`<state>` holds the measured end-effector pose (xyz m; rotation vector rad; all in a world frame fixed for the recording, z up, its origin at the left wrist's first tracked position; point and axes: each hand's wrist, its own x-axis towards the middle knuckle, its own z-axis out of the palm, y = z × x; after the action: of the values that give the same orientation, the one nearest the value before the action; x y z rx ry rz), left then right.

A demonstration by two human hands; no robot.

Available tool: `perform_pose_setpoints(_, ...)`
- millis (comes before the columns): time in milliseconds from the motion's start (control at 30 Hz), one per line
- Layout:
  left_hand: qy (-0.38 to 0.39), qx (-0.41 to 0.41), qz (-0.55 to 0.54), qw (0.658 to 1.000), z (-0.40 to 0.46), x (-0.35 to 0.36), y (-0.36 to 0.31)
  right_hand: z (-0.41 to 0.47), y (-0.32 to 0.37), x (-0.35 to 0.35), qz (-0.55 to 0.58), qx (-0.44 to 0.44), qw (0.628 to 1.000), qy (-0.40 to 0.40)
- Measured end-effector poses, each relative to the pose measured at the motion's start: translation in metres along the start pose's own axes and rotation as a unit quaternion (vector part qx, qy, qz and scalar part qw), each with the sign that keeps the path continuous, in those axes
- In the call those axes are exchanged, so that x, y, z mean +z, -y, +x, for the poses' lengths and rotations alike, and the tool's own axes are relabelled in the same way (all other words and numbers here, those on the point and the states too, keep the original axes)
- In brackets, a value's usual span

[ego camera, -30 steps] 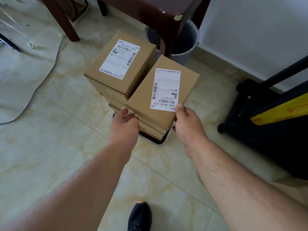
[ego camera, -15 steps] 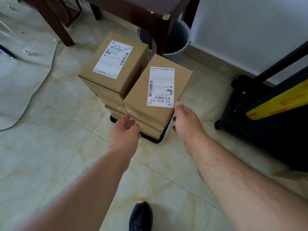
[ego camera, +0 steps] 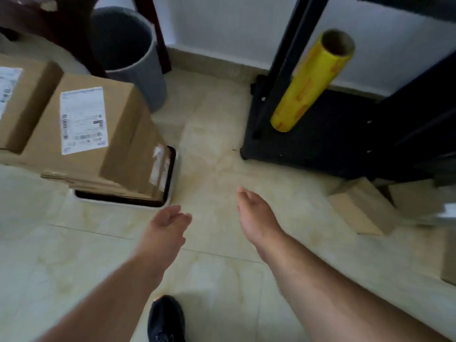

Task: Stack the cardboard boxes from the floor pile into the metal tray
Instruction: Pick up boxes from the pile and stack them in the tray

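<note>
Two stacks of brown cardboard boxes with white shipping labels stand in the metal tray [ego camera: 172, 166] at the left; the nearer top box [ego camera: 84, 127] sits beside a second one [ego camera: 22, 99] at the frame's edge. My left hand [ego camera: 165, 228] hovers empty, fingers relaxed, just off the tray's near right corner. My right hand [ego camera: 256, 215] is also empty and relaxed over bare floor, between the tray and a loose cardboard box [ego camera: 362, 208] lying on the floor at the right.
A grey bin [ego camera: 133, 58] stands behind the tray under a dark wooden table leg [ego camera: 160, 33]. A black cart base [ego camera: 320, 137] holds a yellow film roll [ego camera: 311, 82]. Another box edge [ego camera: 449, 255] shows at far right. My dark shoe [ego camera: 166, 319] is below.
Both hands let go of the top box and pulled back from the stack. The view swung right, bringing the loose floor box and the yellow roll into sight.
</note>
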<state>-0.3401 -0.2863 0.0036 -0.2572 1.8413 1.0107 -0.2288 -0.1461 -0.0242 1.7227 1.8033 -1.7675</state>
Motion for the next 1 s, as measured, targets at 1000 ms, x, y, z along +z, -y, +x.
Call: perform_pose_setpoints(1000,0.089,0.153,0.342,0.923,0.030,0.513,0.039,0.069,-0.313,-0.427,0.140,0.216,0.947,-0.194)
